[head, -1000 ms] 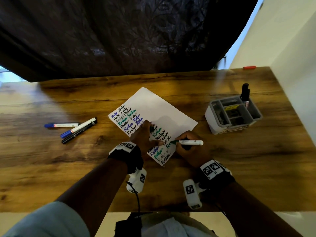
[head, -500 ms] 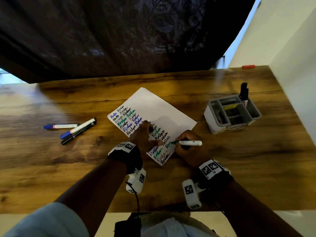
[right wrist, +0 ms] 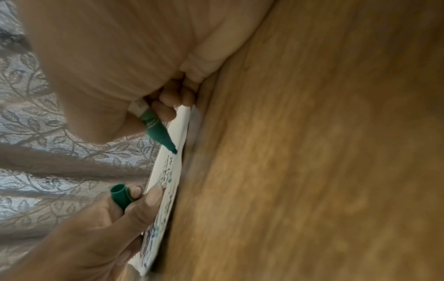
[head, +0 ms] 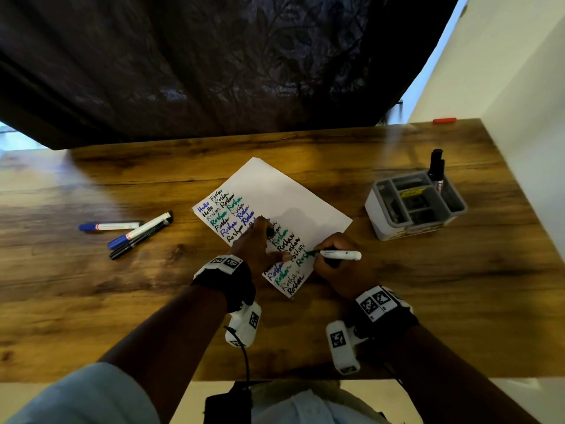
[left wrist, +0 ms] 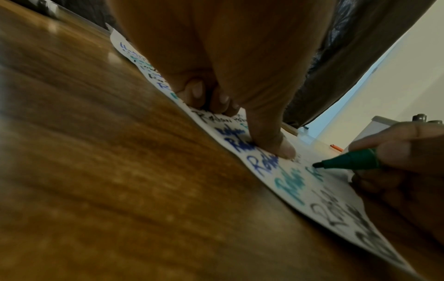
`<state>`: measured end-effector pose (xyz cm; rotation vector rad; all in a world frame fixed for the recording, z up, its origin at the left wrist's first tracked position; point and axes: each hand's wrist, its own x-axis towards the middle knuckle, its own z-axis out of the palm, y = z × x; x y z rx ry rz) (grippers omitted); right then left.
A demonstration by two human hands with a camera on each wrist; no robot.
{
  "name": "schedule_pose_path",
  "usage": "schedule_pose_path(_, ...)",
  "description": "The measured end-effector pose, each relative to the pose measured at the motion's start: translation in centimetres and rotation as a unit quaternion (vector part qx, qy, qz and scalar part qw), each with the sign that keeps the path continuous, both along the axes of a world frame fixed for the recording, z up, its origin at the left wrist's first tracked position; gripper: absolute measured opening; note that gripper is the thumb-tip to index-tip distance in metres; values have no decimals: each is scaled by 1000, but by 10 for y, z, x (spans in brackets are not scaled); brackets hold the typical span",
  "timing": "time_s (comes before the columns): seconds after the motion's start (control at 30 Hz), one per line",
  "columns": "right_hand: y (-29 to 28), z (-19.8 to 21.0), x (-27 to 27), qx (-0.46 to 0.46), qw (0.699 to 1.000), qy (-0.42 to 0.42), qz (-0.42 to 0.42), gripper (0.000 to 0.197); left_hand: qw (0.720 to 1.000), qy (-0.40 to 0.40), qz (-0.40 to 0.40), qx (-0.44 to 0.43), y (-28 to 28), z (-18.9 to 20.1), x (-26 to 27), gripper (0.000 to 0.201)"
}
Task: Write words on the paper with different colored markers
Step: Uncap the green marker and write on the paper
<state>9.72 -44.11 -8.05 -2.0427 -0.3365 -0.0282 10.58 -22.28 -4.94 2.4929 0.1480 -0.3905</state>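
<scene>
A white paper (head: 284,197) lies slanted on the wooden table, with rows of words in blue, green and black. My right hand (head: 321,260) grips a green marker (head: 336,254), whose tip touches the paper beside a part-written green word. The tip (left wrist: 318,165) also shows in the left wrist view. My left hand (head: 269,243) presses down on the paper (right wrist: 168,171) and holds the green marker cap (right wrist: 120,197) between its fingers. The left hand hides part of the writing.
Three capped markers lie at the left: a blue one (head: 107,225), a white one with a blue cap (head: 139,231) and a black one (head: 137,243). A grey organizer (head: 382,206) with a black marker (head: 435,169) stands at the right. A dark curtain hangs behind the table.
The right hand has shifted only slightly, with the green marker tip on the paper. The left hand has stayed in place on the sheet.
</scene>
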Motion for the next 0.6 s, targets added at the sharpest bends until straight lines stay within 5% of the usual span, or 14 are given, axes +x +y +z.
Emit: schedule_pose_path(0.6, 0, 5, -2, 3, 999, 19, -33, 16, 1000, 5, 3, 5, 0, -2, 1, 67)
